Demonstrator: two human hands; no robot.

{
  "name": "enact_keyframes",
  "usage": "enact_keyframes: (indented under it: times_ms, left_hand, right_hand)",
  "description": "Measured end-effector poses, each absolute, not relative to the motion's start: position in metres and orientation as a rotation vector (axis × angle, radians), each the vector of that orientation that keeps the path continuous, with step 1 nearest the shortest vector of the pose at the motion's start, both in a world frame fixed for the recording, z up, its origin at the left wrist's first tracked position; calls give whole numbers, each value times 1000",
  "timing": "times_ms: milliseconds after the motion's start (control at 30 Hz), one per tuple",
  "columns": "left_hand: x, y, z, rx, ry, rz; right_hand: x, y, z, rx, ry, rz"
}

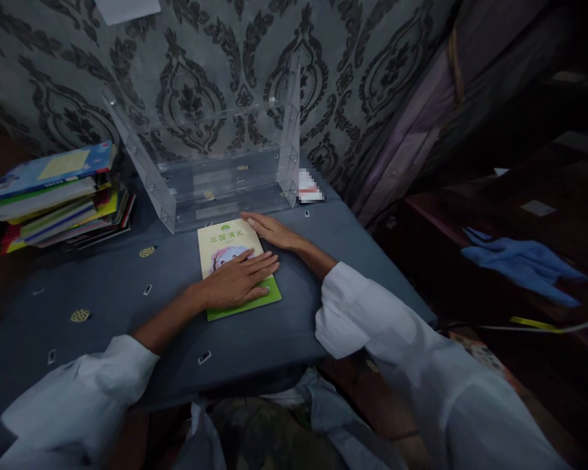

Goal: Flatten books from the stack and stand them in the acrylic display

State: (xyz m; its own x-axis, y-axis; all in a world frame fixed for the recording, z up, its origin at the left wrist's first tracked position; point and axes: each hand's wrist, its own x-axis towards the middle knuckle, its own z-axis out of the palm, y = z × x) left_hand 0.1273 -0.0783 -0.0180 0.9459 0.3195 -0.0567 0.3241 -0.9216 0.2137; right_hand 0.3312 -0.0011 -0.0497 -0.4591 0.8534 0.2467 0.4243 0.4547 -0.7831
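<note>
A thin book (225,236) with a cream and green cover and green characters lies closed on the table in front of me. Across its lower half my left hand (240,281) rests flat, fingers stretched out to the right, hiding part of the cover picture. My right hand (272,230) is at the book's upper right corner, its fingers extended and touching the cover's edge. Neither hand grasps anything. Just behind the book stands a clear plastic rack (200,176) with see-through shelves and side panels.
To the left, books are piled in an uneven stack (61,196), a blue one on top. A white and red item (310,186), blurred, lies right of the rack. The patterned wall (191,85) rises behind the table (112,287). A blue cloth (519,261) lies off to the right.
</note>
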Motion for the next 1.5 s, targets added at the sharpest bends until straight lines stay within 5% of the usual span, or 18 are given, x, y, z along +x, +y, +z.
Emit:
enact_keyframes:
  times_ms: [433,967,1500]
  left_hand:
    - [125,-118,-19,2871,332,62]
    - [61,-32,-37,2609,1314,198]
    - [48,-18,-52,2582,1346,373]
  right_hand:
    - [326,-6,-55,-1080,-2174,707]
    - [322,-9,-62,-1168,-2322,538]
    - [208,-129,-46,-1308,-2441,272]
